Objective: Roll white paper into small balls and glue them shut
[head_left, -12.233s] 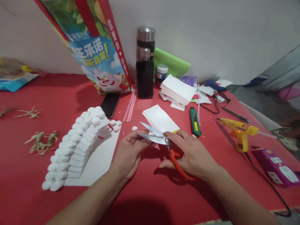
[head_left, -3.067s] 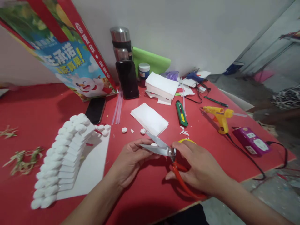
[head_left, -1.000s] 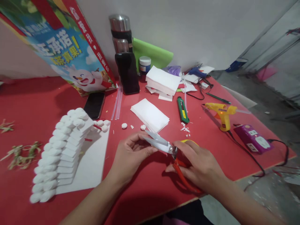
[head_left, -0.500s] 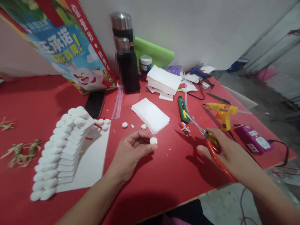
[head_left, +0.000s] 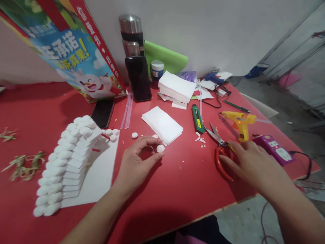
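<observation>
Between the thumb and fingertips of my left hand (head_left: 138, 162) is a small white disc (head_left: 160, 148), held just above the red table. My right hand (head_left: 250, 162) is over the handles of a pair of scissors (head_left: 220, 144), its thumb and fingers stretched out. The scissors rest on the table with their blades apart; part of the handle is hidden under the hand. A stack of white paper (head_left: 164, 124) lies beyond my left hand. Another white disc (head_left: 134, 135) sits to its left, and a further one is partly covered by my fingers.
Rows of white rounded pieces (head_left: 54, 171) on folded paper stand at left. A green utility knife (head_left: 197, 118), yellow glue gun (head_left: 240, 122) and purple power socket (head_left: 274, 149) lie right. Behind are a phone (head_left: 139, 79), a steel flask (head_left: 130, 27) and a printed box (head_left: 76, 51).
The scissors have gone down onto the table with their blades spread, and my right hand's grip has loosened. My left hand has shifted slightly left and down with the white disc.
</observation>
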Available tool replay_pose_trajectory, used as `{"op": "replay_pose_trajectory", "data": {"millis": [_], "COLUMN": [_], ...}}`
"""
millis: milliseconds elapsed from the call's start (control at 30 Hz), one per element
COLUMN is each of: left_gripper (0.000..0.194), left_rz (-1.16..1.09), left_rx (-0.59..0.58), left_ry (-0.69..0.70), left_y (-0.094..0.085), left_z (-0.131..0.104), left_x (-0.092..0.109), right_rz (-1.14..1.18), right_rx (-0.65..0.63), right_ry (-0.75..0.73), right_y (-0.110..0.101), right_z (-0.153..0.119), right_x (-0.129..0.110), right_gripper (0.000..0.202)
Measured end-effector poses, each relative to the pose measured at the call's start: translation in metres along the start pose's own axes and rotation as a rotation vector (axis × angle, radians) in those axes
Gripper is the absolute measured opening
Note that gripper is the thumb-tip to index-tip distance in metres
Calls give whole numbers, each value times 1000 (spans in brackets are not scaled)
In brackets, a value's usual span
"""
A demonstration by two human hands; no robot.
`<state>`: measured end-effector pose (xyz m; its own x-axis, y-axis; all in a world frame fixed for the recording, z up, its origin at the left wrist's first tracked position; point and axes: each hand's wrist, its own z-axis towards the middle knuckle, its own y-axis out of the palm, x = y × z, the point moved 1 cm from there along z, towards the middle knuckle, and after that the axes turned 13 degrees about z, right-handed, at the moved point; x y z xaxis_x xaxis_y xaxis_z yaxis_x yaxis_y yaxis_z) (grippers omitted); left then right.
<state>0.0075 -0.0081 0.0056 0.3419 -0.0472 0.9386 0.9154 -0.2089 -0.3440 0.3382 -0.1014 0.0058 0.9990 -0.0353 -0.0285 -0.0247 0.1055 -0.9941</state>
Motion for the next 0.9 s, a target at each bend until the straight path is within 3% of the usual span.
{"op": "replay_pose_trajectory", "data": {"millis": [100, 167, 233, 333, 400, 700, 900], "left_gripper": [15, 12, 12, 13, 12, 14, 20], "left_rz": [32, 70, 98, 107, 103, 138, 161], "left_rx": [4, 25, 52, 95, 115, 100, 155], "left_ry": [49, 109, 161, 223, 259, 257, 318], "left_y": [1, 1, 0, -3, -5, -3, 4], "left_z": [-2, -3, -4, -4, -4, -2, 1], "left_x": [1, 4, 6, 7, 6, 2, -6], "right_rz": [251, 631, 1026, 1528, 1702, 2001, 2127], "right_rx": [27, 20, -226, -678, -789, -785, -689], "right_ry": [-28, -46, -72, 57, 130, 161, 293], "right_y": [-27, -39, -39, -23, -12, 23, 29], "right_z": [13, 30, 52, 83, 96, 89, 87], "right_x": [-33, -67, -101, -135, -144, -144, -156], "right_gripper": [46, 44, 39, 43, 44, 32, 42]}}
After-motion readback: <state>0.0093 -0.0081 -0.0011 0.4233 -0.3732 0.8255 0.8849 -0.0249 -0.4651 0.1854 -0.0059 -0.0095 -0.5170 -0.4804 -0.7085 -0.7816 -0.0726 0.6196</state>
